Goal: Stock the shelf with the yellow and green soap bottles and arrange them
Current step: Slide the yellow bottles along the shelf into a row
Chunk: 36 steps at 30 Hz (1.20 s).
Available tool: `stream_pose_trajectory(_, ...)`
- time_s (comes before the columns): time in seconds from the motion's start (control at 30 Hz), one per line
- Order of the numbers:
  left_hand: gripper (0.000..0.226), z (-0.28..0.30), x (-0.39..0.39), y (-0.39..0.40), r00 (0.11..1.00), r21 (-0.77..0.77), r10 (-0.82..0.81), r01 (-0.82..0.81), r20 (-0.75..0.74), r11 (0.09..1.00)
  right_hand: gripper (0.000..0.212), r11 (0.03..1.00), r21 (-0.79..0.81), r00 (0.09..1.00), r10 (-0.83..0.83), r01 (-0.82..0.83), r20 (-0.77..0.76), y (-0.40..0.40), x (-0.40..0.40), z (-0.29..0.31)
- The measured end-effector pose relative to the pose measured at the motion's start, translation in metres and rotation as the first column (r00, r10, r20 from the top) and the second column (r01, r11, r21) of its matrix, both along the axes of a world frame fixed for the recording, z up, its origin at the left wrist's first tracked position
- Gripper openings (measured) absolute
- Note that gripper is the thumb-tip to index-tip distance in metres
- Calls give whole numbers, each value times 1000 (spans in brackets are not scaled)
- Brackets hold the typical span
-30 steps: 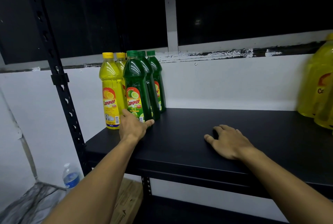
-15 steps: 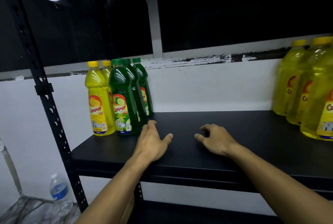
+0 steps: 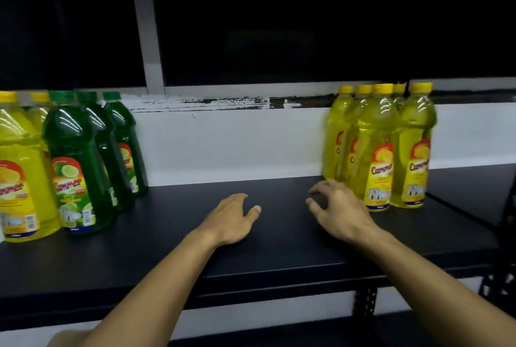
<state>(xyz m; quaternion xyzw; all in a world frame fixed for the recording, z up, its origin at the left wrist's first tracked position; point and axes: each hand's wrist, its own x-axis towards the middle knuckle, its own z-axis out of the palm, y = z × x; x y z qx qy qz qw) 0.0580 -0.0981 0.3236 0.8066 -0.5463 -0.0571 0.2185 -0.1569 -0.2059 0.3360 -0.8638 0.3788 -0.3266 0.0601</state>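
The green soap bottles [image 3: 92,162] stand in a row at the shelf's [image 3: 167,257] left, released 1 second ago by the left hand [image 3: 231,219], now empty-gripped mid-shelf. The right hand [image 3: 339,211], grip half-curled and empty, has neared the yellow soap bottles [image 3: 379,145], probably next to arrange.

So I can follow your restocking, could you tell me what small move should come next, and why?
Probably the right hand should close on the nearest yellow bottle. It is open, empty and beside that cluster, which stands apart from the green bottles across a bare stretch of shelf.
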Motion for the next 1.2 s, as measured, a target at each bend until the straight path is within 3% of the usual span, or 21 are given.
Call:
stream_pose_trajectory(0.17,67,-5,0,-14,991,101,36,-49,130,994,37,954,-83,938,-261,287,229,-23,-32,6)
stream_pose_trajectory(0.37,66,-3,-4,-13,982,132,24,-50,187,990,75,892,82,791,-434,444,432,-54,-40,10)
stream_pose_trajectory(0.5,63,0,-8,-11,983,121,39,-62,180,991,97,861,223,740,-507,457,442,-66,-35,11)
stream_pose_trajectory(0.77,60,4,-15,-7,983,126,43,-66,178,990,99,834,285,766,-549,473,334,-70,-41,13)
stream_pose_trajectory(0.97,63,5,-15,-5,964,193,37,-90,262,977,100,849,260,798,-524,460,299,-48,-38,14)
stream_pose_trajectory(1.2,64,3,1,23,968,189,55,-103,245,977,105,908,363,863,-346,208,369,-8,-17,8)
